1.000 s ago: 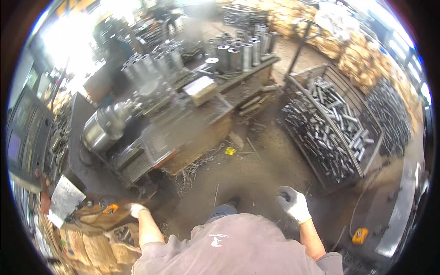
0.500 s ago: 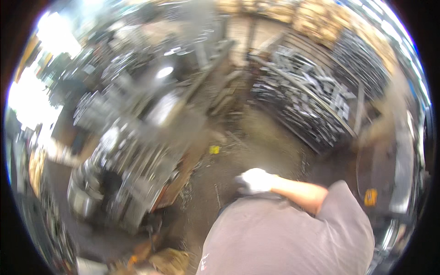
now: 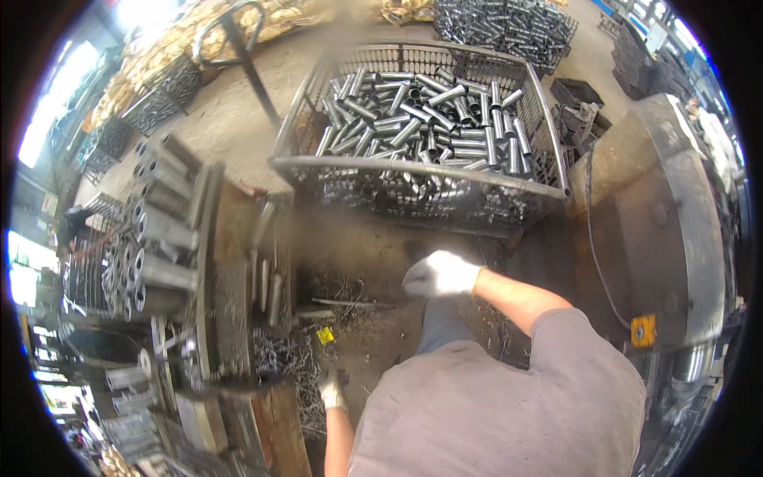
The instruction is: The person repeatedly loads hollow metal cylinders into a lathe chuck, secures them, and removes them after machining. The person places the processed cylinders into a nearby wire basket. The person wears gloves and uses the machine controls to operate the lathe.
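In front of the wire-mesh crate (image 3: 413, 199), which is heaped with short steel tubes (image 3: 421, 111), the person's right hand (image 3: 439, 275) hangs in a white glove over the dirty floor, fingers curled loosely inward and gripping nothing visible. The crate stands just beyond that hand, apart from it. The left hand (image 3: 331, 389), also gloved, is low beside the person's grey shirt (image 3: 509, 405), close to a scatter of metal shavings (image 3: 286, 362); whether its fingers are open or closed cannot be told. To the left, larger steel tubes (image 3: 159, 254) lie stacked on a bench (image 3: 230, 318), and a small yellow tag (image 3: 325, 335) lies on the floor between the hands.
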The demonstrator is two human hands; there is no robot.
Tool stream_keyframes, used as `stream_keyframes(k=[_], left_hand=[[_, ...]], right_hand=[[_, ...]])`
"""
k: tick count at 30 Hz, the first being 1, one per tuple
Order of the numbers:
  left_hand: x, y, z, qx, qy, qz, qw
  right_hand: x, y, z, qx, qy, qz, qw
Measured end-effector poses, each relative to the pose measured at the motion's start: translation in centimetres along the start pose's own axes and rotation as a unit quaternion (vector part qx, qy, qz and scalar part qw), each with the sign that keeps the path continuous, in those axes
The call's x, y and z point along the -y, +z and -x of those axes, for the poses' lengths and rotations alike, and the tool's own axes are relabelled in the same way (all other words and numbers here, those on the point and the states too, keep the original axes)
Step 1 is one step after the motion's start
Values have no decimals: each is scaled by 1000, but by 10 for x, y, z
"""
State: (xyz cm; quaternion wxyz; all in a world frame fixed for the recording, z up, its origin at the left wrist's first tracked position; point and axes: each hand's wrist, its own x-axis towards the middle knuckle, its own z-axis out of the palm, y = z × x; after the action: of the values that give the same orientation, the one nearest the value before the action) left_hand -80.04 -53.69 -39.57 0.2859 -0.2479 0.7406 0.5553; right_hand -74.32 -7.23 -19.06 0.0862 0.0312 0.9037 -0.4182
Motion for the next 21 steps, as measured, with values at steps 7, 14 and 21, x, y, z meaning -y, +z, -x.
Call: stream_keyframes(k=[7, 14, 21], left_hand=[[-309, 322, -18, 146, 447, -340, 814], [-422, 504, -90, 186, 449, -335, 807], [-422, 561, -165, 200, -59, -5, 978]], right_hand=[[-298, -188, -173, -152, 255, -67, 953], [-568, -130, -347, 37, 362, 112, 925], [-526, -142, -351, 143, 244, 220, 933]])
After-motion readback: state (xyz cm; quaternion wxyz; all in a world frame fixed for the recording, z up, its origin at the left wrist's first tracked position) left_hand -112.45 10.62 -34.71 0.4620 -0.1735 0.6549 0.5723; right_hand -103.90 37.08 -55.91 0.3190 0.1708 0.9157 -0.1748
